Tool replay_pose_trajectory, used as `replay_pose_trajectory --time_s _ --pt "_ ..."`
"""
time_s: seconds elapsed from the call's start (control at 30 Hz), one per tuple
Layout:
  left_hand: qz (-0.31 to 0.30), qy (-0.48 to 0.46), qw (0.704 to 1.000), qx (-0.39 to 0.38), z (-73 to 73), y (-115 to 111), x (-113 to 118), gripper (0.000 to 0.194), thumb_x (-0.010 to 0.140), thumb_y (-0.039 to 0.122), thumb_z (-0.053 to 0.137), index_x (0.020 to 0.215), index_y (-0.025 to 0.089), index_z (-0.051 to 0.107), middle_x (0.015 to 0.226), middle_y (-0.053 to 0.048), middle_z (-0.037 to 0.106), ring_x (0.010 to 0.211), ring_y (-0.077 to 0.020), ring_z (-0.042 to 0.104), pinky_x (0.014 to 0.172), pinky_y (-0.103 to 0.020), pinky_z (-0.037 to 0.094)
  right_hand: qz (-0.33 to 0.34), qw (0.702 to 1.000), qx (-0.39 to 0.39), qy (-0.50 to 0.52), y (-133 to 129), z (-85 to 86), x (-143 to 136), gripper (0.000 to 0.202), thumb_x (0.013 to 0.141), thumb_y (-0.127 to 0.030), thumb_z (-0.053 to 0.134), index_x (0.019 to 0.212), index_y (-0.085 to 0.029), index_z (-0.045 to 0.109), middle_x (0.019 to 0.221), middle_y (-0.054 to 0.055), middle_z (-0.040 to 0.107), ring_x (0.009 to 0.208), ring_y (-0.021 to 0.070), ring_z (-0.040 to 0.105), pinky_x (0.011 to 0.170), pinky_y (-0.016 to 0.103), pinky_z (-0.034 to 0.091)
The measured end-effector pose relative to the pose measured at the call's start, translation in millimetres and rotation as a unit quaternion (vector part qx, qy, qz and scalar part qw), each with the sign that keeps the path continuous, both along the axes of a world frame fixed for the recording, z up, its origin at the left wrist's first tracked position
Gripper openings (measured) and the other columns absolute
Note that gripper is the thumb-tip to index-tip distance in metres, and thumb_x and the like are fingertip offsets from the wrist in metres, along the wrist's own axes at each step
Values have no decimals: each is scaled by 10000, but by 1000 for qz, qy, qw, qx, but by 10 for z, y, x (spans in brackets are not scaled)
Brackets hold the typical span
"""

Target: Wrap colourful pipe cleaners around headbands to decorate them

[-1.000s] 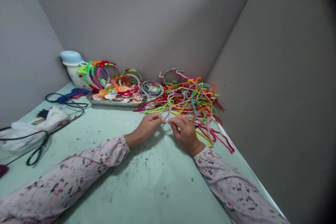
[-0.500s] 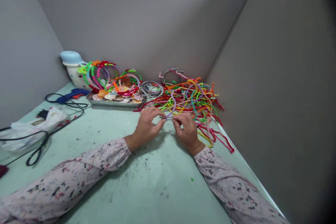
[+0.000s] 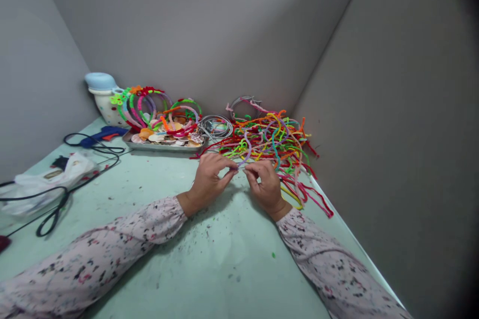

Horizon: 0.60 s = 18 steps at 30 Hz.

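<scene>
My left hand point(image 3: 210, 177) is closed in a pinch, thumb against forefinger, on a purple pipe cleaner point(image 3: 248, 153). The pipe cleaner's free part curves up and away from the fingertips. A thin grey wire point(image 3: 241, 167) spans the small gap between the hands. At the gap's right side, my right hand point(image 3: 265, 184) pinches the wire with thumb and forefinger, the other fingers curled. Both hands are just above the table, in front of a tangled heap of coloured pipe cleaners point(image 3: 277, 134). How the purple piece meets the wire is hidden by the left fingertips.
A metal tray point(image 3: 164, 147) holds shells and several fuzzy coloured hoops. Coiled grey wire point(image 3: 217, 128) lies beside it. To the left are a pale bottle point(image 3: 107, 102), a blue glue gun point(image 3: 101, 135), black cable point(image 3: 67, 194) and a plastic bag point(image 3: 41, 184). Walls border the table.
Both hands stay nearly in place. The left fingertips have shifted very slightly right, and the gap between the hands is a little narrower.
</scene>
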State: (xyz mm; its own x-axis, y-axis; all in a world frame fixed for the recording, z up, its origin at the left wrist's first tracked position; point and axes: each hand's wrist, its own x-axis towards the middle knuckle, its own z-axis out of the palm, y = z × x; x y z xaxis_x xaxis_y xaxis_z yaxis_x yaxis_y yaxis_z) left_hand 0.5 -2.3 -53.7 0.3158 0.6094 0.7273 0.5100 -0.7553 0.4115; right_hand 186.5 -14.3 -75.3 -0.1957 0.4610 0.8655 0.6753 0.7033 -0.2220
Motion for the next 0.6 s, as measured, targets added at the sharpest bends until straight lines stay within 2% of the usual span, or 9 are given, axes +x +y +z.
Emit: replay_pose_trajectory --time_s 0.6 --pt "16 24 998 52 -28 1 -14 123 848 280 605 933 249 688 832 -17 676 825 -171 564 835 -369 354 1 1000 4 -7 -5 -1 6 141 850 -154 577 978 -212 578 881 56 609 843 177 581 733 328 521"
